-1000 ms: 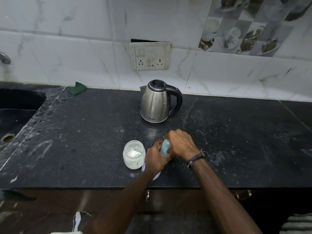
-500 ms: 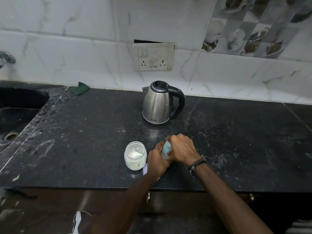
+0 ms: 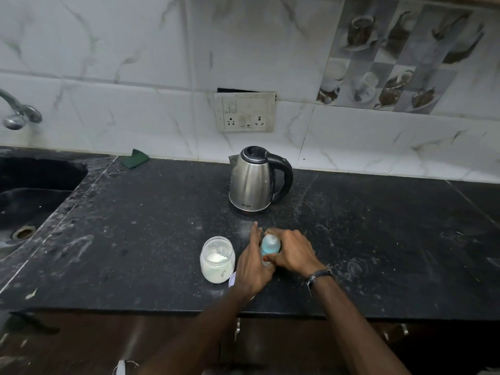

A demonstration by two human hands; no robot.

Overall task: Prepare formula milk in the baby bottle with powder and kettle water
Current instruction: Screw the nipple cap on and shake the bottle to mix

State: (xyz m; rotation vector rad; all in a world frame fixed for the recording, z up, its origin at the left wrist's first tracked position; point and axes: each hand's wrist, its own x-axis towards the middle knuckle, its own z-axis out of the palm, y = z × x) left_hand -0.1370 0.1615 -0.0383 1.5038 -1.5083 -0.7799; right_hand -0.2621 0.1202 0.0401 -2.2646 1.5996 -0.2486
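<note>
A small baby bottle (image 3: 269,245) with a pale blue cap stands on the black counter (image 3: 135,253) in front of the steel kettle (image 3: 253,182). My right hand (image 3: 293,253) grips the bottle from the right, thumb across its front. My left hand (image 3: 250,262) lies against the bottle's left side with its fingers stretched straight toward the kettle. The bottle's lower part is hidden between the hands. An open glass jar (image 3: 217,259) with white powder at its bottom stands just left of my left hand. The kettle's lid is down and its handle points right.
A white lid (image 3: 232,280) peeks out under my left wrist near the counter's front edge. A black sink (image 3: 32,190) with a tap (image 3: 16,115) is at the far left. A green cloth (image 3: 134,158) lies by the wall. A socket plate (image 3: 244,112) sits above the kettle.
My left hand's fingers have uncurled from the bottle and now point straight ahead. The right hand keeps its hold. The camera has tilted up a little.
</note>
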